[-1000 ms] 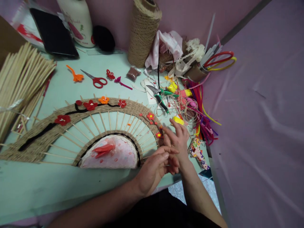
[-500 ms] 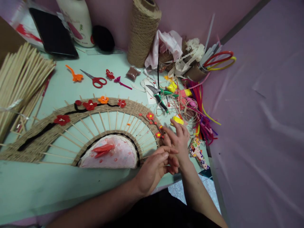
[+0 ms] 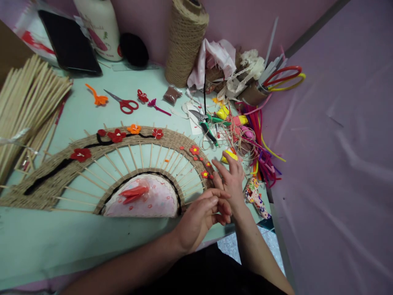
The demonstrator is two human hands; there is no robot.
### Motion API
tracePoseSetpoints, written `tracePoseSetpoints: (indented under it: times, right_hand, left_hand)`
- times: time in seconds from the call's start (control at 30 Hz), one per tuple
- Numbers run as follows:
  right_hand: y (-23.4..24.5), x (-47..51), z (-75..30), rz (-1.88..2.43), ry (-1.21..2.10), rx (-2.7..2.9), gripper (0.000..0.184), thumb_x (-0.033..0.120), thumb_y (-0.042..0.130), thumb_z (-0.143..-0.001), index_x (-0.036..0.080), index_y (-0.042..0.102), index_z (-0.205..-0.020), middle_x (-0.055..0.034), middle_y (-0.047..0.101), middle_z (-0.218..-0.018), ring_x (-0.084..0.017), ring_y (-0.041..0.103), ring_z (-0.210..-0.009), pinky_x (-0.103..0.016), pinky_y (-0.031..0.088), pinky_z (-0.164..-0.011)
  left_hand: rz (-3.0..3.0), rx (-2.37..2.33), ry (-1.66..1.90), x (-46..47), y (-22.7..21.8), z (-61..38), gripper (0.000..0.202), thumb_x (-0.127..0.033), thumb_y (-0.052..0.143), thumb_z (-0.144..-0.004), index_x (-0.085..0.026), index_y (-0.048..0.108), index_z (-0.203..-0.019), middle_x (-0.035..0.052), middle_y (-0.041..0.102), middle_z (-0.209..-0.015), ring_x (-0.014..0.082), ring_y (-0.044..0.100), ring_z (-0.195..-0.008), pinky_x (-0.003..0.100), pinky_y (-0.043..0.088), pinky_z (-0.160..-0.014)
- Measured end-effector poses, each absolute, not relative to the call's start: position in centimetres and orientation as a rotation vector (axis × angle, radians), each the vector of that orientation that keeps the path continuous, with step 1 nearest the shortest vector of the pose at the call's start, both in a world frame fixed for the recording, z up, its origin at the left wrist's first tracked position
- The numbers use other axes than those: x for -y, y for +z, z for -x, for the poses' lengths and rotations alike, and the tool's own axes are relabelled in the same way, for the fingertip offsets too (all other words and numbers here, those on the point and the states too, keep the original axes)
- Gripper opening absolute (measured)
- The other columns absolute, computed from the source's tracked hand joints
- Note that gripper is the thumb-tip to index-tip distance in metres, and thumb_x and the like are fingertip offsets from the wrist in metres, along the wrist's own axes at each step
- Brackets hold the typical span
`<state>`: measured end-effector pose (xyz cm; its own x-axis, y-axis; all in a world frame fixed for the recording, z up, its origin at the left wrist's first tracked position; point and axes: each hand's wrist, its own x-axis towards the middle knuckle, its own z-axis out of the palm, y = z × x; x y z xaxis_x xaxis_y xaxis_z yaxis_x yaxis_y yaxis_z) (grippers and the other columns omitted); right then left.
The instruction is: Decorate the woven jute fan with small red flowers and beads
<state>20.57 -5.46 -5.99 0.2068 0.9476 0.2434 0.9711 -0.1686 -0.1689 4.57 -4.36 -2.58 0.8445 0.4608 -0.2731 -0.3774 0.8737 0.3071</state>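
Note:
A half-round woven fan [image 3: 172, 138] of twine and thin sticks lies on the table before me, decorated with a black branch and red and orange flowers [image 3: 116, 135]. Over its right end is my right hand [image 3: 231, 180], fingers spread beside small red flowers with yellow centres [image 3: 204, 174]. My left hand [image 3: 202, 219] hovers just in front of it, index finger stretched, the other fingers loosely bent, and nothing visible in it. A small bag of red pieces [image 3: 134, 194] rests on the fan's pale half-round centre [image 3: 164, 200]. The fan's lower right corner is hidden by my hands.
Behind the fan lie red-handled scissors [image 3: 126, 106], green-handled pruning shears [image 3: 208, 131] and yellow lumps [image 3: 229, 157]. A twine spool [image 3: 186, 45] stands at the back wall. Bundled sticks [image 3: 30, 106] lie left; bright pipe cleaners [image 3: 260, 143] lie right.
My right hand's index finger has lifted slightly away from the small flowers. My left hand stays nearly where it was, and the fan has not visibly moved.

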Motion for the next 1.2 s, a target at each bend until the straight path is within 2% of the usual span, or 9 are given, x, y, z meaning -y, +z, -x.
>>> tracePoseSetpoints:
  times: [0.27, 0.63, 0.87, 1.07, 1.2]
  right_hand:
    - [-6.2, 6.0, -20.2, 2.174, -0.092, 1.84, 0.027, 0.029, 0.05, -0.094, 0.029, 0.067, -0.115, -0.0077, 0.042, -0.147, -0.033, 0.039, -0.126, -0.054, 0.037, -0.098]
    - [-5.9, 4.9, -19.8, 2.21, -0.079, 1.807, 0.028, 0.03, 0.053, -0.091, 0.027, 0.066, -0.117, -0.0089, 0.044, -0.145, -0.033, 0.038, -0.127, -0.054, 0.036, -0.1]
    - [-5.8, 5.6, -19.3, 2.157, -0.125, 1.719, 0.027, 0.027, 0.056, -0.09, 0.027, 0.067, -0.115, -0.009, 0.05, -0.142, -0.03, 0.04, -0.126, -0.051, 0.037, -0.101]
    - [-4.9, 6.9, -19.5, 2.082, -0.249, 1.518, 0.025, 0.025, 0.051, -0.092, 0.026, 0.068, -0.111, -0.0088, 0.056, -0.134, -0.027, 0.045, -0.123, -0.049, 0.035, -0.102]
    - [-4.8, 8.4, -19.4, 2.053, -0.251, 1.45, 0.022, 0.027, 0.051, -0.093, 0.025, 0.068, -0.107, -0.008, 0.061, -0.128, -0.026, 0.05, -0.119, -0.046, 0.037, -0.099]
  left_hand:
    - [-0.242, -0.357, 0.453, 4.3, -2.6, -4.7, 0.034, -0.042, 0.059, -0.084, -0.013, 0.06, -0.101, 0.0043, 0.06, -0.078, 0.0137, 0.054, -0.071, 0.028, 0.039, -0.069]
    - [-0.242, -0.361, 0.461, 4.4, -2.4, -4.6, 0.031, -0.041, 0.059, -0.085, -0.014, 0.061, -0.1, 0.0045, 0.06, -0.079, 0.0145, 0.054, -0.072, 0.028, 0.038, -0.068]
    - [-0.264, -0.395, 0.444, 4.3, -2.0, -4.5, 0.032, -0.042, 0.061, -0.082, -0.014, 0.06, -0.098, 0.0033, 0.058, -0.076, 0.0144, 0.052, -0.07, 0.028, 0.038, -0.068]
    - [-0.43, -0.424, 0.464, 4.6, -2.1, -4.7, 0.036, -0.046, 0.061, -0.081, -0.015, 0.06, -0.099, 0.0032, 0.057, -0.077, 0.0149, 0.051, -0.07, 0.029, 0.038, -0.068]
    - [-0.777, -0.503, 0.433, 5.0, -2.1, -4.5, 0.03, -0.04, 0.064, -0.082, -0.016, 0.061, -0.1, 0.0034, 0.059, -0.082, 0.0153, 0.053, -0.075, 0.029, 0.04, -0.072]
